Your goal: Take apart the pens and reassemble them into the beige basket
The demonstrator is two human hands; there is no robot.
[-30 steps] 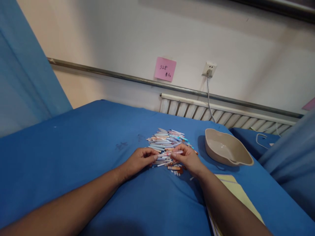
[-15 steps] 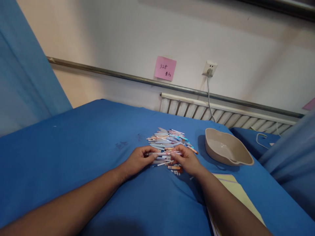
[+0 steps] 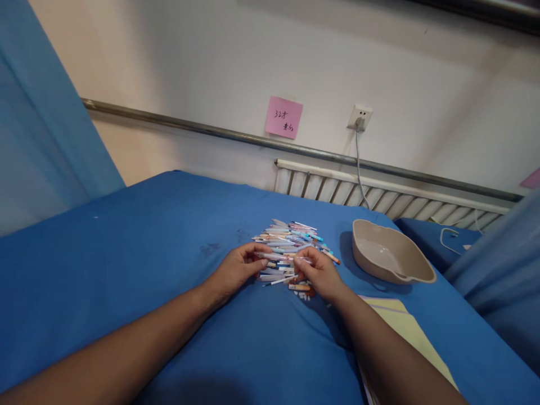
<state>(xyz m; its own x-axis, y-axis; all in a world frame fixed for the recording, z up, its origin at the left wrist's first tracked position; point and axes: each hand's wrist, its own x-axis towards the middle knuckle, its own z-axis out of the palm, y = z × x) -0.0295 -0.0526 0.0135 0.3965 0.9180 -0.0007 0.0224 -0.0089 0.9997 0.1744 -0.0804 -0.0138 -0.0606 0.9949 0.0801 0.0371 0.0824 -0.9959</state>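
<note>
A slim, pale pinkish pen (image 3: 278, 257) spans the gap between my two hands, held roughly level over a pile of pens. My left hand (image 3: 237, 269) pinches its left end between thumb and fingers. At the other end, my right hand (image 3: 321, 274) closes on the pen with thumb and forefinger. Beneath and behind them the pile of pens (image 3: 282, 236) lies on the blue sheet, most pointing sideways. By my right hand, near the front, are a white, thin pen (image 3: 278, 281), an orange-and-white stick-like piece (image 3: 298, 287) and several small white bits (image 3: 302, 295).
A beige basin (image 3: 388, 253) stands right of the pile on the blue-covered bed (image 3: 126, 253). Yellowish folded paper or cloth (image 3: 405, 320) lies partly under my right forearm. Behind are a radiator (image 3: 329, 185), a metal rail (image 3: 202, 128) and a plugged-in cable (image 3: 358, 163).
My left hand has risen slightly, and the pen's left end has lifted and tilted a little. My right hand stays almost in place.
</note>
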